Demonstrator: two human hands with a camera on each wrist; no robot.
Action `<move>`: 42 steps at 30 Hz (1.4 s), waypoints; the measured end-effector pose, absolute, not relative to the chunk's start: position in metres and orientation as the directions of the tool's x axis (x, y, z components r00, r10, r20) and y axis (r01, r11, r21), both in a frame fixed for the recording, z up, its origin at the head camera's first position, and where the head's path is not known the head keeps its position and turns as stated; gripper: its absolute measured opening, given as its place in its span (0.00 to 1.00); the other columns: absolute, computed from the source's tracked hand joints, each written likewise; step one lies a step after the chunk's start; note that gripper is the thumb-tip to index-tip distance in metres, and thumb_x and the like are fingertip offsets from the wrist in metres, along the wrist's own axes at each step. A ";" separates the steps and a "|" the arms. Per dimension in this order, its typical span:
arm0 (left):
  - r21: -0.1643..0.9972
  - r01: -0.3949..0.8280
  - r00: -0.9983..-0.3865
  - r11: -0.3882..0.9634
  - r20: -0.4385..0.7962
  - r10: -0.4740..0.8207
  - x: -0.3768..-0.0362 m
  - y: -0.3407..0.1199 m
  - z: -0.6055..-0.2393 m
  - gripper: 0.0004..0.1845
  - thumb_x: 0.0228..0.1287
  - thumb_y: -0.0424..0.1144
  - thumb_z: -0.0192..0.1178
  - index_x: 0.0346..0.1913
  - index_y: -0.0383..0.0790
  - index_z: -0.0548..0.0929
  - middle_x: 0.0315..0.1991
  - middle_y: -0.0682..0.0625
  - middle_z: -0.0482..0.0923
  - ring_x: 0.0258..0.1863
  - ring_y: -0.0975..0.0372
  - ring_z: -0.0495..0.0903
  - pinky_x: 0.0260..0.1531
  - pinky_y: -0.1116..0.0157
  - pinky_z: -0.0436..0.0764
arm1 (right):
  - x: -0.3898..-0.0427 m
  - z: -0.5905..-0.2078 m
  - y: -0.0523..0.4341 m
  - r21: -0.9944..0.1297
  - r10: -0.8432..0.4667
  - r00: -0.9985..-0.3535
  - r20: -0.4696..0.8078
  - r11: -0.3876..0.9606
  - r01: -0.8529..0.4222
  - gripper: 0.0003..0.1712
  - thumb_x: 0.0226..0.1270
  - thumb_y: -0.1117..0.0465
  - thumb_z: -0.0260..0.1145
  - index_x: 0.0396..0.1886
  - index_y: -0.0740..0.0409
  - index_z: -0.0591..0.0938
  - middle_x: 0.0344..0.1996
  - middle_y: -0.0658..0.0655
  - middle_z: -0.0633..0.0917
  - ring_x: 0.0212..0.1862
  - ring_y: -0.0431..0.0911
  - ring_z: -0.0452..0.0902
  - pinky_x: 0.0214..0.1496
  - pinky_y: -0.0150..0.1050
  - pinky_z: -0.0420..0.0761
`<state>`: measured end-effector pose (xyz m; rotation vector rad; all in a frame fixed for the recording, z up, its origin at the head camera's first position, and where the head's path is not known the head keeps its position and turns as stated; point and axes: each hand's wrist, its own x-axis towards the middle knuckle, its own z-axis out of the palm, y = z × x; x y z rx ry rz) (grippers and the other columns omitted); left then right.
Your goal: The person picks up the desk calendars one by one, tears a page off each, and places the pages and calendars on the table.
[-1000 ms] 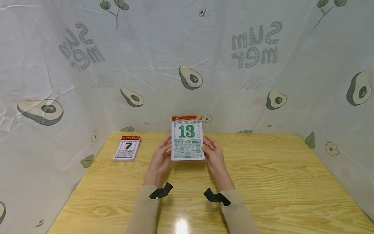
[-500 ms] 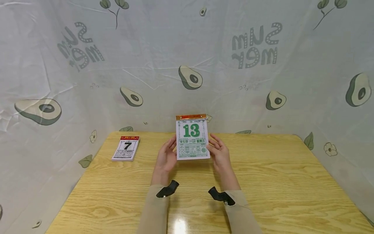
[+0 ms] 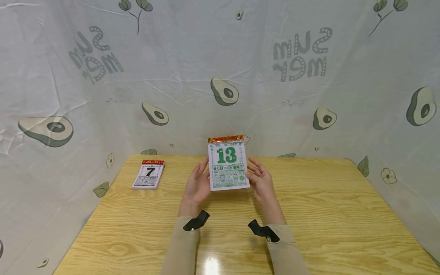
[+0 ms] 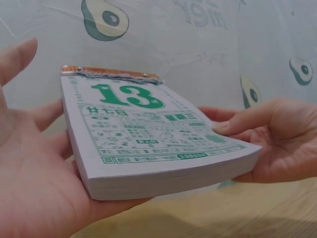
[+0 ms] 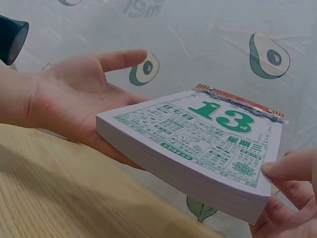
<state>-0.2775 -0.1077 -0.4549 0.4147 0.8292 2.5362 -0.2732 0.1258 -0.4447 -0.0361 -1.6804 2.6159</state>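
Observation:
A thick tear-off calendar (image 3: pixel 228 164) with a green 13 and a red-and-gold top strip is held up over the table, its top tilted away. My left hand (image 4: pixel 34 158) supports it from below at the left edge, fingers extended beneath and thumb raised off the page. On the opposite side my right hand (image 5: pixel 292 198) pinches the lower right edge, thumb on the front page and fingers underneath. A ragged torn paper edge (image 5: pixel 237 101) shows just below the strip. Parts of the fingers are hidden behind the pad.
A second tear-off calendar (image 3: pixel 149 175) with a black 7 and a red header lies at the table's back left. The wooden table (image 3: pixel 326 214) reaches back to a pale curtain (image 3: pixel 261 110) printed with avocados.
Both hands have carried the calendar to the right, then slightly lower in the head view. My left palm now shows more openly beside it. The second calendar has stayed in place.

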 end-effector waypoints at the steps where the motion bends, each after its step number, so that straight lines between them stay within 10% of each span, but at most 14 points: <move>1: 0.615 -0.314 -0.845 -0.723 0.167 0.509 -0.277 -0.109 -0.456 0.28 0.78 0.58 0.30 0.77 0.60 0.48 0.67 0.54 0.66 0.64 0.60 0.69 0.60 0.59 0.73 | -0.273 -0.445 0.126 -0.910 0.028 -1.000 -0.002 -0.415 -0.010 0.32 0.67 0.77 0.57 0.70 0.58 0.67 0.40 0.43 0.84 0.40 0.37 0.82 0.39 0.30 0.81; 10: 0.578 -0.346 -0.710 -0.739 0.354 0.609 -0.279 -0.114 -0.460 0.29 0.74 0.63 0.23 0.76 0.74 0.38 0.76 0.53 0.54 0.71 0.53 0.63 0.64 0.49 0.69 | -0.272 -0.445 0.124 -0.925 -0.064 -0.997 0.049 -0.379 -0.021 0.35 0.64 0.79 0.57 0.71 0.60 0.65 0.44 0.47 0.81 0.40 0.39 0.82 0.37 0.31 0.82; 21: 0.451 -0.332 -0.761 -0.829 0.391 0.518 -0.279 -0.103 -0.465 0.30 0.75 0.64 0.28 0.76 0.72 0.39 0.80 0.57 0.40 0.73 0.56 0.61 0.66 0.54 0.69 | -0.270 -0.445 0.126 -0.932 -0.137 -0.986 0.090 -0.360 -0.035 0.36 0.66 0.78 0.57 0.73 0.61 0.61 0.48 0.48 0.79 0.43 0.39 0.82 0.40 0.32 0.82; 33: 0.345 -0.322 -0.843 -0.882 0.321 0.433 -0.276 -0.093 -0.462 0.28 0.77 0.58 0.36 0.75 0.57 0.59 0.67 0.53 0.73 0.66 0.62 0.73 0.65 0.61 0.72 | -0.270 -0.448 0.125 -0.959 -0.217 -0.971 0.104 -0.279 -0.040 0.37 0.66 0.76 0.59 0.74 0.56 0.62 0.49 0.49 0.78 0.43 0.38 0.82 0.42 0.32 0.83; 42: 0.366 -0.305 -0.854 -0.879 0.305 0.423 -0.275 -0.095 -0.462 0.28 0.77 0.58 0.38 0.74 0.54 0.62 0.63 0.53 0.77 0.62 0.63 0.76 0.62 0.63 0.75 | -0.268 -0.445 0.123 -0.976 -0.242 -0.966 0.093 -0.212 -0.041 0.38 0.65 0.75 0.60 0.74 0.56 0.61 0.52 0.53 0.76 0.47 0.39 0.81 0.45 0.32 0.82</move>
